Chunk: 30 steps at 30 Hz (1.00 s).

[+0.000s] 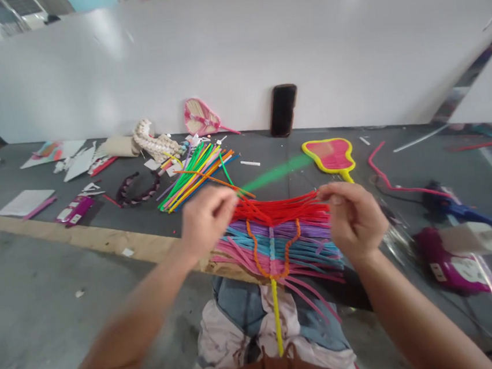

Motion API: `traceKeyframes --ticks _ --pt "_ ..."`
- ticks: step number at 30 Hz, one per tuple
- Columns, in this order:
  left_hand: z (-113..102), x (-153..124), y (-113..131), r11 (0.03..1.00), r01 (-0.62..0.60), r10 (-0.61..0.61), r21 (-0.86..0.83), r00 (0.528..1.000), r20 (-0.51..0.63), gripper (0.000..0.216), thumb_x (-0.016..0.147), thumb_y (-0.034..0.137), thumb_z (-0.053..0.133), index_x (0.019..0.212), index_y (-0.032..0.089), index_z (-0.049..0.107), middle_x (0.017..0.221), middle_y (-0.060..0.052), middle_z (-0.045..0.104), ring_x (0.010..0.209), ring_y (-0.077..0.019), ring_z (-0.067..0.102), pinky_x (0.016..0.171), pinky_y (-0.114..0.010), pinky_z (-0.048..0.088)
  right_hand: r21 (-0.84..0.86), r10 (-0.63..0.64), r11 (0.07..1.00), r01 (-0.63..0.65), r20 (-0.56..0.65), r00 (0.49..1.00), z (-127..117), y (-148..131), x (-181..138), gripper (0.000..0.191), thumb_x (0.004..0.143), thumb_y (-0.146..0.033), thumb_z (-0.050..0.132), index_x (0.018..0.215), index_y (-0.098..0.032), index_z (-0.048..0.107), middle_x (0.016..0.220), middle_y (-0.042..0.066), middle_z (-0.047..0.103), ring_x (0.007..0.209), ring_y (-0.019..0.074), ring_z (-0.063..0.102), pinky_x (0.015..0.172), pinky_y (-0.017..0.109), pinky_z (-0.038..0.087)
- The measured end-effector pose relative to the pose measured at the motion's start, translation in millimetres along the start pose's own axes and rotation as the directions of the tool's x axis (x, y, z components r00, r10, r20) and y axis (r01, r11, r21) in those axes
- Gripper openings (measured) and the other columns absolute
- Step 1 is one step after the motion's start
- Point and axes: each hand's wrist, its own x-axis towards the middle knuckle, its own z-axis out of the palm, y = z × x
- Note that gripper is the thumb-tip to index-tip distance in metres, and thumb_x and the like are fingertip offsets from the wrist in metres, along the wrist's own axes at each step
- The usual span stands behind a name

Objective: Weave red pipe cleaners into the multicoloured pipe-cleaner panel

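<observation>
My left hand (210, 218) is closed in a pinch, and a green pipe cleaner (277, 173), smeared by motion, runs from its fingertips up to the right. My right hand (356, 217) is curled shut beside the right ends of the red pipe cleaners (278, 209); whatever it pinches is hidden. Between the hands lie layered rows of red, purple, blue (305, 254) and pink pipe cleaners along the table's front edge. An orange pipe cleaner outline (254, 247) curves over them. A yellow stem (277, 315) hangs down from it over my lap.
Behind my left hand is a pile of mixed pipe cleaners (197, 174). A yellow-rimmed pink shape (330, 153), a pink leaf-shaped piece (200, 117) and a phone (283, 110) are at the back. A braided headband (137, 188) lies left; a purple power strip (458, 271) and a blue tool (470, 209) are right.
</observation>
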Motion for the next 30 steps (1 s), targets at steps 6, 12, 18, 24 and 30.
traceKeyframes --ticks 6,12,18,24,30 --pt "39.1 -47.6 51.1 0.987 -0.158 0.162 -0.038 0.962 0.221 0.02 0.096 0.023 0.048 0.09 0.021 0.067 0.074 -0.003 0.071 0.07 -0.0157 0.067 0.063 -0.028 0.051 -0.169 -0.266 0.899 0.405 0.523 0.81 5.5 -47.6 1.8 0.029 0.091 -0.021 0.059 0.119 -0.026 0.064 0.112 0.007 0.073 0.101 0.0234 0.068 0.092 0.043 0.055" --pt "27.5 -56.6 31.2 0.991 -0.13 0.128 0.003 0.976 0.175 0.016 0.096 0.026 0.055 0.098 0.019 0.069 0.084 -0.002 0.075 0.075 -0.0151 0.069 0.072 -0.027 0.052 -0.248 -0.162 0.908 0.337 0.535 0.829 -5.0 -22.8 -11.7 0.023 0.094 -0.013 0.053 0.106 -0.018 0.072 0.09 0.006 0.075 0.079 0.0146 0.069 0.071 0.024 0.055" --pt "29.9 -70.9 19.6 0.999 -0.046 0.043 0.018 0.988 0.148 0.015 0.095 0.023 0.057 0.089 0.019 0.07 0.08 -0.003 0.074 0.074 -0.015 0.068 0.072 -0.027 0.051 -0.319 -0.106 0.873 0.368 0.613 0.783 -8.7 -15.1 -4.6 0.018 0.093 -0.017 0.056 0.102 -0.017 0.072 0.093 0.007 0.076 0.082 0.0186 0.069 0.077 0.031 0.053" --pt "53.7 -60.7 39.2 0.999 -0.025 0.028 -0.024 0.99 0.136 0.013 0.095 0.024 0.056 0.096 0.017 0.067 0.084 -0.004 0.073 0.078 -0.0168 0.066 0.075 -0.029 0.05 -0.16 -0.126 0.939 0.304 0.663 0.738 14.5 -13.1 -2.5 0.025 0.094 -0.01 0.049 0.106 -0.014 0.07 0.097 0.008 0.074 0.088 0.0163 0.067 0.081 0.027 0.053" --pt "62.8 -67.8 30.4 0.999 0.032 -0.03 0.001 0.934 0.356 0.013 0.094 0.018 0.055 0.093 0.017 0.068 0.085 -0.004 0.07 0.082 -0.0184 0.065 0.077 -0.03 0.051 -0.347 0.062 0.89 0.295 0.734 0.676 -4.3 7.9 -1.4 0.02 0.095 -0.019 0.052 0.093 -0.018 0.071 0.087 0.005 0.072 0.082 0.0171 0.065 0.072 0.027 0.047"
